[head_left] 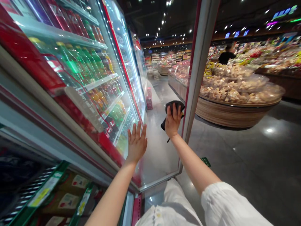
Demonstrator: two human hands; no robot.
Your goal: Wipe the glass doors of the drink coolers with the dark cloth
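Note:
A glass cooler door [157, 157] stands swung out in front of me, its grey metal frame [196, 69] running up on the right. My right hand [173, 122] presses a crumpled black cloth [180, 105] against the glass near that frame, fingers over the cloth. To the left, my left hand [137, 142] is open with its fingers spread, palm toward the glass. Whether that palm touches the pane I cannot tell. Beyond my left hand is the lit drinks cooler [86, 86] with rows of bottles, including green bottles [76, 64].
Low at left is a shelf with packaged goods [68, 201] and green price rails. A round wood-sided display [235, 111] of bagged goods stands right. A person in black [226, 57] is behind it. A green floor sign [205, 161] lies on the grey floor.

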